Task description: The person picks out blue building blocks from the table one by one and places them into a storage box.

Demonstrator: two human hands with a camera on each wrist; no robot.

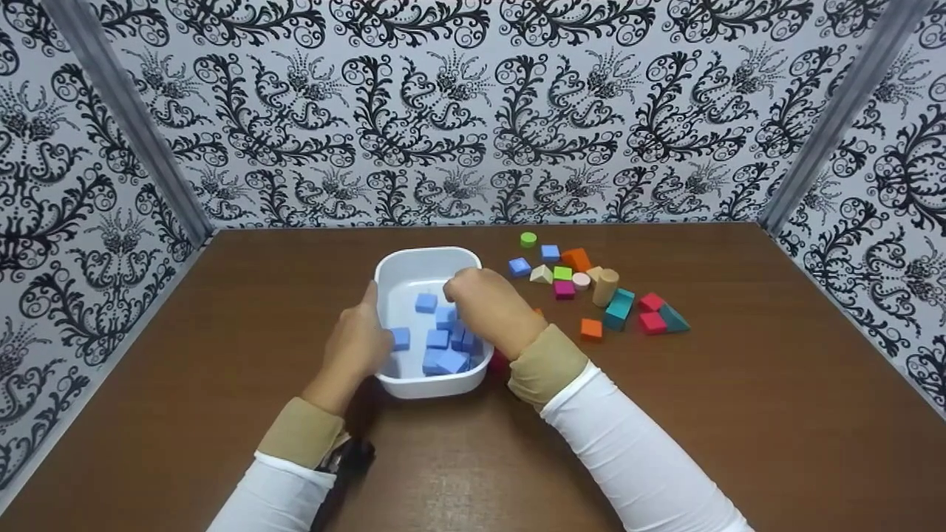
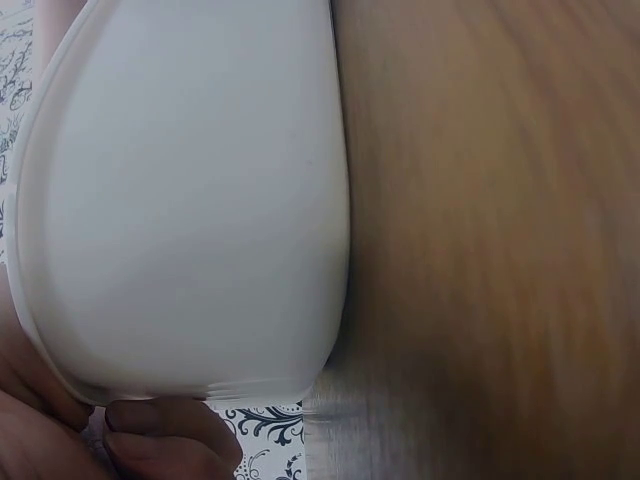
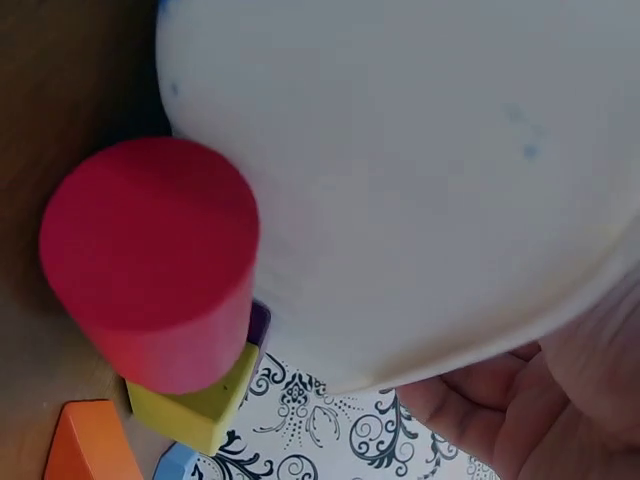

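Observation:
A white plastic tub [image 1: 432, 388] stands in the middle of the table with several blue blocks [image 1: 437, 338] in it. My left hand [image 1: 355, 336] grips its left side, thumb over the rim and a finger stretched along the outside. Curled fingertips [image 2: 165, 430] show at the tub's edge in the left wrist view. Over the right rim, my right hand [image 1: 491, 307] reaches above the inside with bent fingers. From the right wrist view, its fingers [image 3: 470, 400] appear past the rim; I cannot tell whether they hold anything.
A red cylinder [image 3: 150, 250] stands close against the tub's right wall, with a yellow block [image 3: 195, 405] beyond it. Several loose blocks lie to the right, among them a wooden cylinder [image 1: 605, 287], a teal block [image 1: 619, 309] and an orange block [image 1: 591, 329]. Patterned walls [image 1: 421, 111] border the table.

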